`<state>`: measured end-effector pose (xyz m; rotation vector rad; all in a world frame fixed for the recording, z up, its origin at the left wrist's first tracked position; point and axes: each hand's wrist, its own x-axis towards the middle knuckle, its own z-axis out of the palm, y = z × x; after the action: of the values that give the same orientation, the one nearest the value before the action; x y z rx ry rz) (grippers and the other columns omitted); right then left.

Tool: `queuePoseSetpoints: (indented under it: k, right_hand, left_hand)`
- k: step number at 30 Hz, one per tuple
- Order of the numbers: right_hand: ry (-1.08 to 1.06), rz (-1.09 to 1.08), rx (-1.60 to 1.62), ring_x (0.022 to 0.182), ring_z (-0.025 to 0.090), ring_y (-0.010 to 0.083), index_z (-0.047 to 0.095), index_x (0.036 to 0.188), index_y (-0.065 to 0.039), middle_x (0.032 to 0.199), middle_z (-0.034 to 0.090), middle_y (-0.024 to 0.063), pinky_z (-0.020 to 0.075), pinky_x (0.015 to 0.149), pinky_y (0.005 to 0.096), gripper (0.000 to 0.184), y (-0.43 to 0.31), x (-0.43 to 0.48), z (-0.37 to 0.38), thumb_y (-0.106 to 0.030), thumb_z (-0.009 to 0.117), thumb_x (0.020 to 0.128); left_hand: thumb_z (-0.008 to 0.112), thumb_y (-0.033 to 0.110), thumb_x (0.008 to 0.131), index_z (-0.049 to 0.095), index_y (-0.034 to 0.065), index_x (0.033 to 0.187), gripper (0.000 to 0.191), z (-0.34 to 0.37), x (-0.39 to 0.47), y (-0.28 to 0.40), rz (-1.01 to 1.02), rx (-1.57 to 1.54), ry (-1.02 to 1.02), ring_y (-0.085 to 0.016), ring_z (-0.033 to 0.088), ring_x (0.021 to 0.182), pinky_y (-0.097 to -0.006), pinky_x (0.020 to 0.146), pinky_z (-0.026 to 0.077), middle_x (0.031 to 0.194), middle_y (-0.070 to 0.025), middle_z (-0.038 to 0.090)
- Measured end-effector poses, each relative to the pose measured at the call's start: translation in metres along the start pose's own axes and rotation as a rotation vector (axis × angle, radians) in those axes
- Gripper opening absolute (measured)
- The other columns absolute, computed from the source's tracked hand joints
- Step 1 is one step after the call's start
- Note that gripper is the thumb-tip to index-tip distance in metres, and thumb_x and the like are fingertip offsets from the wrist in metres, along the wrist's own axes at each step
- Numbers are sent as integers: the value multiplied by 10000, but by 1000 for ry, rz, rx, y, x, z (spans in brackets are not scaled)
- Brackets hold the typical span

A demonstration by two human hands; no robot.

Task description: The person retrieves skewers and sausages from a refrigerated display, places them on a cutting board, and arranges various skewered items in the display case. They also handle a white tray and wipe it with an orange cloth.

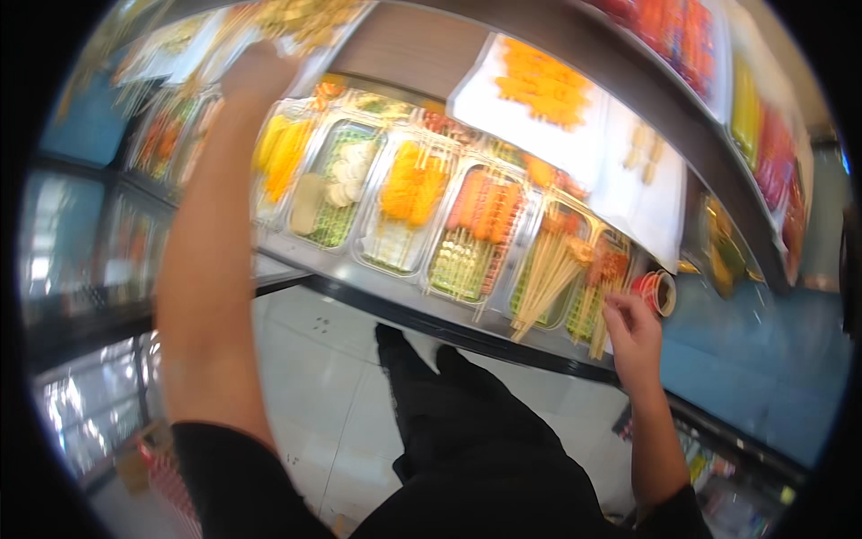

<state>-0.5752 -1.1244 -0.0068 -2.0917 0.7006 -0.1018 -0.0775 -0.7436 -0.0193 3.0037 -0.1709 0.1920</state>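
My left hand (259, 71) is stretched far out at the upper left, blurred by motion. It is over or beside a white tray of skewered food (306, 27); whether its fingers hold anything is not visible. At the right, my right hand (633, 330) has its thumb and fingers drawn together. Its fingertips are close to the wooden sticks of skewers (599, 323) in the rightmost metal tray; a grip on them cannot be made out. Just behind that hand is a red cup-like container (656, 293). A bundle of wooden skewers (549, 276) lies across the neighbouring tray.
Metal trays hold orange skewers (414, 182), sausage skewers (485, 205), white pieces (350, 172) and yellow pieces (283, 155). Behind them, a white tray (465, 101) bears orange pieces (545, 81). A dark raised shelf edge (673, 101) curves above. The counter's front edge (431, 333) runs before my legs.
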Motion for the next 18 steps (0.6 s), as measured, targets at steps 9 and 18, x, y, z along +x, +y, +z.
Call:
queuePoseSetpoints:
  k: [9,18]
  right_hand:
    - [306,21,-610,848,715,306,750,941,-1,909,758,172,534,791,392,505,-47,158,-32,-506,727,924]
    - [27,335,-711,963,737,360,774,961,69,990,763,244,531,929,426,978,-27,212,-26,-877,642,751]
  left_hand:
    - [666,376,868,760,-36,984,438,19,21,-18,56,-37,-25,-439,732,991,-484,890,568,1011,-294,744]
    - [727,395,870,781,33,949,375,16,22,-20,-16,-241,-115,-314,749,917,-408,847,579,948,-190,774]
